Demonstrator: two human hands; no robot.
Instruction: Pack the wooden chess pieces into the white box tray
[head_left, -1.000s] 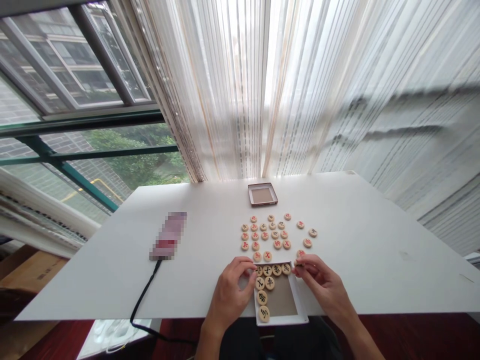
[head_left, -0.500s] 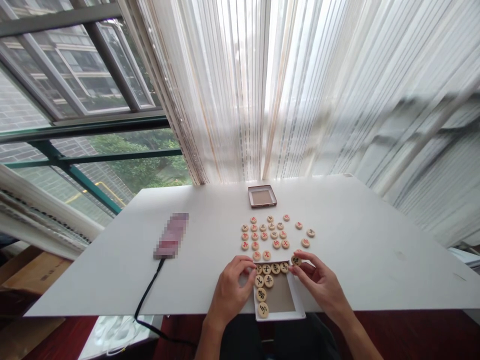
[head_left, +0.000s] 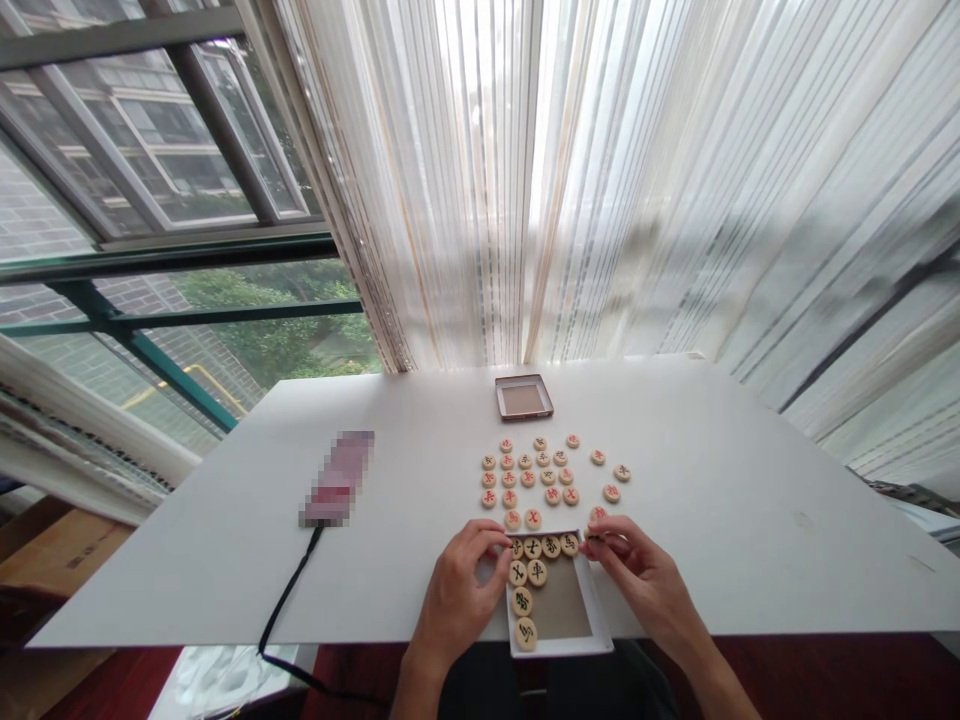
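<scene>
Between the thumb and fingers of my right hand (head_left: pixel 637 570) is a round wooden Chinese chess piece (head_left: pixel 594 537), tilted nearly edge-on beside the box's upper right corner. My left hand (head_left: pixel 466 580) has its thumb and bent fingers closed at the upper left corner of the shallow white box (head_left: pixel 564 647), by the first piece there. Inside the box lie black-marked pieces: a row along the far wall ending in a horse piece (head_left: pixel 569 544), two in a second row, and a horse piece (head_left: pixel 526 633) at the near left. The box's brown floor (head_left: pixel 564 600) shows at the right.
Beyond the box, red- and black-marked pieces (head_left: pixel 528 478) lie in loose rows, with a few scattered right, including a black one (head_left: pixel 622 472). A box lid (head_left: pixel 523 415) lies farther back. A pixelated flat object (head_left: pixel 337 480) with a black cable (head_left: pixel 289 580) lies left on the white table (head_left: pixel 750 520).
The piece in my right hand has tipped from showing its marked face to nearly edge-on, and stays near the box's corner. My left hand keeps its place at the box.
</scene>
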